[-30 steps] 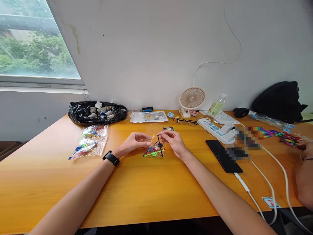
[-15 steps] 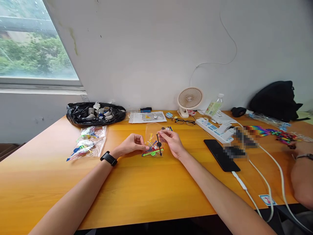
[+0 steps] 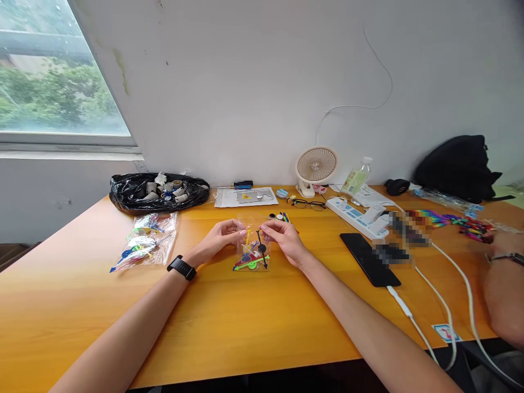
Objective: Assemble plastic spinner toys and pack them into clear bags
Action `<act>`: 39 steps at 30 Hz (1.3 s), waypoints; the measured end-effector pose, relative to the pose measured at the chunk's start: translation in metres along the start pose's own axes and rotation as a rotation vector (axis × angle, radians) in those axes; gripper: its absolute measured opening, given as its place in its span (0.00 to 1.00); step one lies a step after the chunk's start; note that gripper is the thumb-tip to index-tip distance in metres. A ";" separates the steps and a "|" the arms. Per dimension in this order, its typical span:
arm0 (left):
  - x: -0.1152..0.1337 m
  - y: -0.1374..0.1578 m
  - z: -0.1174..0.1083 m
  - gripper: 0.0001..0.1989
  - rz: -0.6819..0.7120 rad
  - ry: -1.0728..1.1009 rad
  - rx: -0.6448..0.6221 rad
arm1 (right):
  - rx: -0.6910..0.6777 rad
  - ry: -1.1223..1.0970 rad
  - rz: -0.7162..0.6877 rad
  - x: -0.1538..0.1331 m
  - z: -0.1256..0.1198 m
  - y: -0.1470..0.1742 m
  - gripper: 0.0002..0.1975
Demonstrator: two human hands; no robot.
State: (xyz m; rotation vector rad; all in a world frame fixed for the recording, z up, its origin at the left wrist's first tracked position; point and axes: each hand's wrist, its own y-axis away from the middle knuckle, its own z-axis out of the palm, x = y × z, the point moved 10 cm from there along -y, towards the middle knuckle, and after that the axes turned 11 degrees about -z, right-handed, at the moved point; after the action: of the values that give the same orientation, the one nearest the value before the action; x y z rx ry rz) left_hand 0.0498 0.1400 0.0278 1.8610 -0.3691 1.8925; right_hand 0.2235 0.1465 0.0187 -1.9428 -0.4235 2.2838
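Note:
Between my hands is a small clear plastic bag with colourful plastic arrow-shaped pieces in it. A black arrow stands nearly upright at its right, and a green arrow slants along its bottom. My left hand is closed, pinching the bag's upper left edge. On the other side, my right hand pinches the upper right edge. Behind my right hand lie several small coloured pieces, partly hidden. Left of my left hand rests a larger clear bag of similar coloured pieces.
A black plastic bag of grey parts sits at the back left. Along the back are a fan, glasses and a bottle. At right are a power strip, a phone, cables and another person's arm.
My left hand has moved up from the bag's lower left side to its top edge. The bag sits slightly lower, and both hands now grip near its top.

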 end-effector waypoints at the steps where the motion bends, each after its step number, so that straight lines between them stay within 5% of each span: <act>1: 0.000 -0.001 0.002 0.19 0.010 -0.003 0.007 | -0.012 0.005 0.005 0.000 0.002 0.001 0.19; 18: -0.003 -0.003 0.015 0.20 0.094 -0.007 0.143 | -0.129 0.001 0.045 -0.003 0.019 0.007 0.12; 23: 0.002 0.000 0.002 0.25 0.089 -0.044 0.225 | -0.014 -0.005 0.007 -0.006 0.000 0.000 0.16; 33: 0.014 0.005 -0.024 0.17 0.138 0.060 0.320 | -0.086 0.001 -0.029 -0.014 0.002 -0.003 0.19; 39: 0.012 0.002 -0.032 0.20 0.093 0.070 0.253 | -0.060 -0.042 -0.022 -0.013 -0.001 -0.003 0.17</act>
State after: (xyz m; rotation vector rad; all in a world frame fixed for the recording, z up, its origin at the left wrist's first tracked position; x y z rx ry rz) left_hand 0.0210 0.1552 0.0379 1.9592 -0.2030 2.1457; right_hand 0.2268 0.1456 0.0318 -1.9101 -0.5213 2.3278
